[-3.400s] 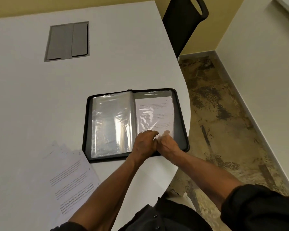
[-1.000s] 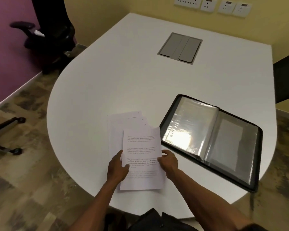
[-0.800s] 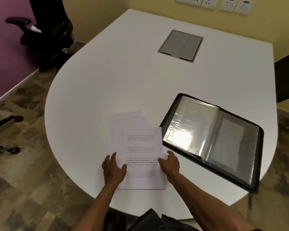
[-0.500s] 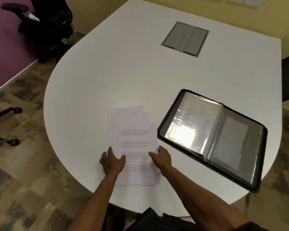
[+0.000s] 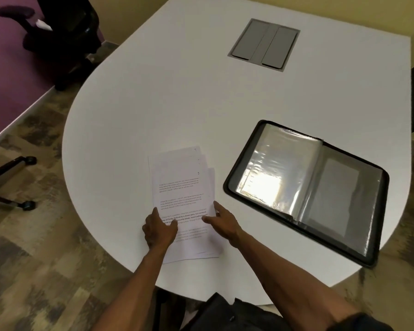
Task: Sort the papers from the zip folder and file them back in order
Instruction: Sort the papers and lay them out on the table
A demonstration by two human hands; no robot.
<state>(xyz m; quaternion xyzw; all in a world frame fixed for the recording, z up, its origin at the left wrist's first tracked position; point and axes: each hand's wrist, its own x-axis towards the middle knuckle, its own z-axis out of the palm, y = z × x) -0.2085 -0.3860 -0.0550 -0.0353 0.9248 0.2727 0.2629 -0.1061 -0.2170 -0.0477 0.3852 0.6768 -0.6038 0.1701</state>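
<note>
papers (image 5: pixel 181 187) fanned on counter (image 5: pixel 153 103) just left of open zip folder (image 5: pixel 306 189), corners staggered, likely for reading page numbers | left hand (image 5: pixel 159 229) flat, pinning stack | right hand (image 5: pixel 222 220) fingers spread on right edge, gripping nothing

The desk (image 5: pixel 177 103) has a smooth, matt white top. Set into it is a cable hatch (image 5: pixel 264 45) with matt grey flaps that look like metal or plastic; which one cannot be told. The papers (image 5: pixel 182 187) are plain matt white sheets printed with dark text. The zip folder (image 5: pixel 306 189) has a matt black rim, and its clear plastic sleeves (image 5: pixel 273 173) are glossy and wrinkled, throwing back a bright glare. The floor (image 5: pixel 29 271) looks like worn, mottled wood-grain planking. The office chair (image 5: pixel 62 32) is matt black.
</note>
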